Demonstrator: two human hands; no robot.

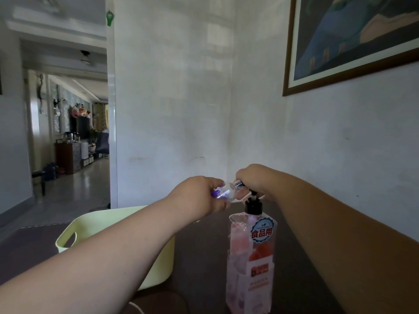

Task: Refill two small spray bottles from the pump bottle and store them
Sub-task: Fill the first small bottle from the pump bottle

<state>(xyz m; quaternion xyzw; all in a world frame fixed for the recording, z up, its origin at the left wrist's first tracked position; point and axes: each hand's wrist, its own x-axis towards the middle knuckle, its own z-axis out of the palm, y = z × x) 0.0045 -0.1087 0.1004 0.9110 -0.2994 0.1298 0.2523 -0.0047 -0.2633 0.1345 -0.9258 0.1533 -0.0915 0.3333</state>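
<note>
Clear plastic spray bottle (224, 192) being held on its side just above the pump bottle (251, 257), which is standing on the bench (201, 257).
The left hand (198, 196) is gripping its body and the right hand (254, 177) is pinching its silver collar (238, 183). It is probably feeling light and slippery, so gripping the body and turning at the collar is looking safest. A yellow basket (74, 225) is sitting nearby.

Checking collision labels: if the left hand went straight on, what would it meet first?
Probably the right hand, gripping the cap of the spray bottle that the left hand holds; depth unclear.
</note>
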